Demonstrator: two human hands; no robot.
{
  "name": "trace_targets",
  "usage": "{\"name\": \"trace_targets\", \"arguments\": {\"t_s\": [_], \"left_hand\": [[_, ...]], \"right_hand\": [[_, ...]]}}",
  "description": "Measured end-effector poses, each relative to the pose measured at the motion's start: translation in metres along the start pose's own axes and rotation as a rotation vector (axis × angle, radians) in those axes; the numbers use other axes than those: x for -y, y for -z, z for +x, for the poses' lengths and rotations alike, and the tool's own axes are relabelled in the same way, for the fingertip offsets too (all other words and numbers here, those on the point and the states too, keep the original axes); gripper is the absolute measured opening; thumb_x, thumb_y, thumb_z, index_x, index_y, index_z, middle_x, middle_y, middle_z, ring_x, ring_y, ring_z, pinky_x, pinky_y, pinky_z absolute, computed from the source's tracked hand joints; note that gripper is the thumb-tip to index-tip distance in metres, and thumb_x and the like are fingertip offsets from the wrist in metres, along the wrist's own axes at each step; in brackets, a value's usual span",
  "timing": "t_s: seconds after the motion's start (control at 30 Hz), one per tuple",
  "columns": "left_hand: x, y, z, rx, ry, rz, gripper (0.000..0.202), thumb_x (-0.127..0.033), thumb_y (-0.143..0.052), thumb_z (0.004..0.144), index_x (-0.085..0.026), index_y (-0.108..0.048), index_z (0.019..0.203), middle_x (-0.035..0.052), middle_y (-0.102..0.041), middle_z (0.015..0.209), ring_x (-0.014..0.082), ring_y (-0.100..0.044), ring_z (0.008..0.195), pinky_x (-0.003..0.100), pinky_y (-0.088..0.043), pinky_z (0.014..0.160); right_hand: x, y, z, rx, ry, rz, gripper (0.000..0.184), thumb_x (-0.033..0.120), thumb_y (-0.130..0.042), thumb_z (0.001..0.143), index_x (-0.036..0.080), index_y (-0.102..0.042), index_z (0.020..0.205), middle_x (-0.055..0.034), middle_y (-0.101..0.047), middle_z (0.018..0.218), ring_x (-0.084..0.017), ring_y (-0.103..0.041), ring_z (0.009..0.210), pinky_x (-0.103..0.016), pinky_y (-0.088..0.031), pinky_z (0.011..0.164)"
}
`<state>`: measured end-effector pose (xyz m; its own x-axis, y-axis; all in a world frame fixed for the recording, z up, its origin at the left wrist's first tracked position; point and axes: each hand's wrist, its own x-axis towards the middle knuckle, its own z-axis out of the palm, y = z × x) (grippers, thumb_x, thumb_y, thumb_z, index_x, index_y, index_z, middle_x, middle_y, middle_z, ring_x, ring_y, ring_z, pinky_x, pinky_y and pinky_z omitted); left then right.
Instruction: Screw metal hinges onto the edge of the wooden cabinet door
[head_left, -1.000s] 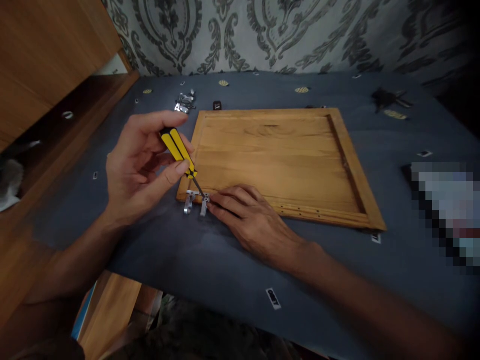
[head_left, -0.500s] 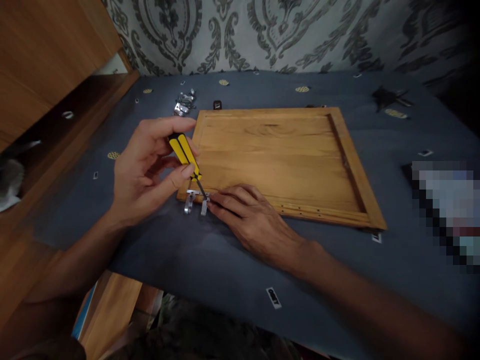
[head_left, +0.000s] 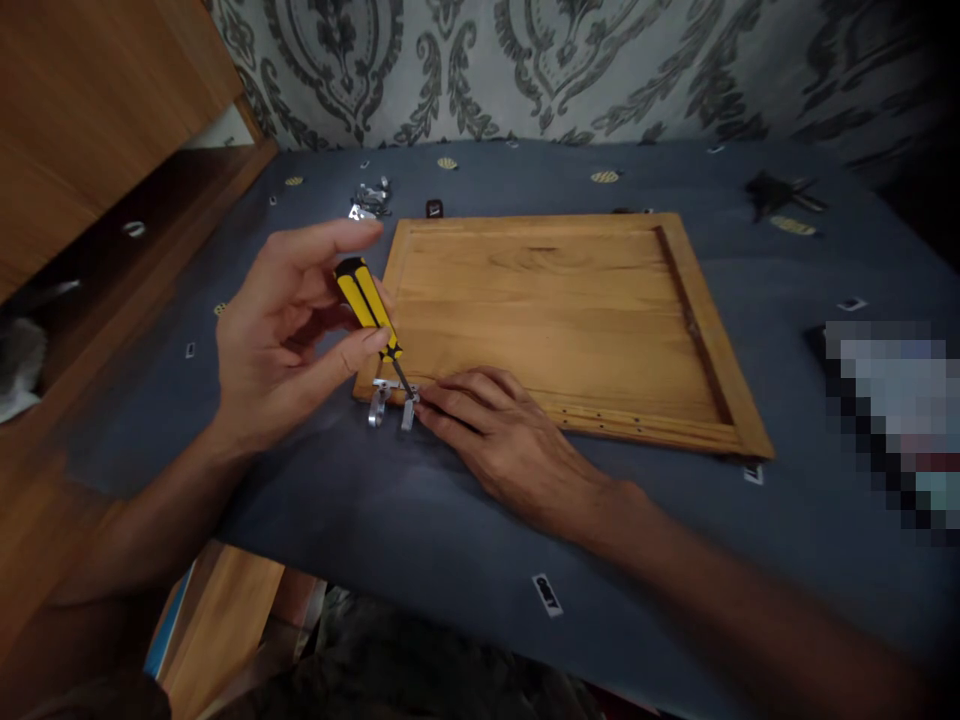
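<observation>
My left hand grips a screwdriver with a yellow and black handle between thumb and fingers; the index finger is lifted off it. The shaft slants down to a shiny metal strip with hooks at the near left corner of a framed wooden panel. My right hand lies over the panel's near edge, its fingertips pinched together at the strip's right end beside the screwdriver tip. Whatever sits right under the fingertips is hidden. Two hooks hang over the near edge.
A small pile of metal hooks lies behind the panel's far left corner. A black object lies at the back right, and a blurred-out item at the right. A wooden cabinet stands on the left. A dark blue cloth covers the surface.
My left hand has shifted slightly left and its index finger has lifted, with the screwdriver handle tilting a little left. The right hand and the panel stay in place.
</observation>
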<state>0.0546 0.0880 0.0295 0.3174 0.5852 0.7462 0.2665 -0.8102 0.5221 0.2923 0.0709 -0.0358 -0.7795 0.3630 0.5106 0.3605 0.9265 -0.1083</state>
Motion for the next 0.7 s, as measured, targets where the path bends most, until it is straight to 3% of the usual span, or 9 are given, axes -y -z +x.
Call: {"name": "trace_targets", "arguments": {"t_s": [0.1,0.23,0.3,0.47,0.6,0.7], "left_hand": [[-0.0012,0.0004,0.0008,-0.036,0.032,-0.052,0.064,-0.004,-0.083,0.075,-0.027,-0.063,0.131,-0.0019,-0.07,0.099,0.0119,-0.073,0.086,0.024,-0.066,0.075],[-0.0034,-0.0006,0.0028,-0.139,0.011,-0.107,0.051,-0.005,-0.079,0.078,-0.027,-0.067,0.123,-0.0019,-0.067,0.115,0.0098,-0.072,0.088,0.022,-0.066,0.075],[-0.0028,-0.0003,0.0034,-0.122,-0.039,-0.094,0.052,-0.006,-0.08,0.078,-0.026,-0.067,0.124,-0.0019,-0.066,0.117,0.0093,-0.072,0.088,0.02,-0.065,0.074],[0.0024,0.0029,0.0021,-0.039,-0.023,0.011,0.06,-0.009,-0.081,0.078,-0.03,-0.063,0.131,-0.001,-0.073,0.098,0.0133,-0.073,0.084,0.024,-0.066,0.073],[0.0057,0.0041,0.0021,-0.001,-0.105,0.054,0.068,-0.012,-0.086,0.073,-0.032,-0.061,0.133,-0.0017,-0.074,0.1,0.0149,-0.074,0.084,0.024,-0.066,0.073],[0.0025,0.0012,0.0015,-0.022,-0.065,0.037,0.066,-0.006,-0.084,0.074,-0.03,-0.062,0.132,-0.0022,-0.074,0.1,0.0125,-0.074,0.084,0.022,-0.066,0.075]], "right_hand": [[-0.0003,0.0005,-0.0006,0.023,-0.004,0.004,0.031,0.01,-0.044,0.102,0.011,-0.068,0.121,-0.0139,-0.071,0.124,-0.026,-0.059,0.114,-0.046,-0.05,0.099],[-0.0005,0.0007,-0.0015,0.021,-0.004,-0.002,0.031,0.011,-0.044,0.102,0.012,-0.067,0.122,-0.0131,-0.071,0.124,-0.025,-0.059,0.114,-0.045,-0.049,0.099],[-0.0004,0.0004,-0.0015,0.012,-0.003,-0.003,0.03,0.011,-0.044,0.102,0.011,-0.068,0.121,-0.0127,-0.071,0.124,-0.026,-0.059,0.114,-0.044,-0.049,0.099],[-0.0006,-0.0001,-0.001,0.023,-0.003,0.021,0.031,0.011,-0.044,0.102,0.013,-0.067,0.122,-0.0141,-0.07,0.124,-0.026,-0.059,0.116,-0.047,-0.049,0.099],[-0.0004,-0.0007,-0.0011,0.038,-0.012,0.038,0.031,0.01,-0.046,0.101,0.012,-0.067,0.124,-0.0153,-0.07,0.125,-0.027,-0.058,0.117,-0.049,-0.049,0.098],[-0.0003,-0.0008,-0.001,0.035,-0.014,0.017,0.031,0.01,-0.046,0.101,0.013,-0.068,0.123,-0.0139,-0.07,0.125,-0.026,-0.058,0.116,-0.047,-0.049,0.099]]}}
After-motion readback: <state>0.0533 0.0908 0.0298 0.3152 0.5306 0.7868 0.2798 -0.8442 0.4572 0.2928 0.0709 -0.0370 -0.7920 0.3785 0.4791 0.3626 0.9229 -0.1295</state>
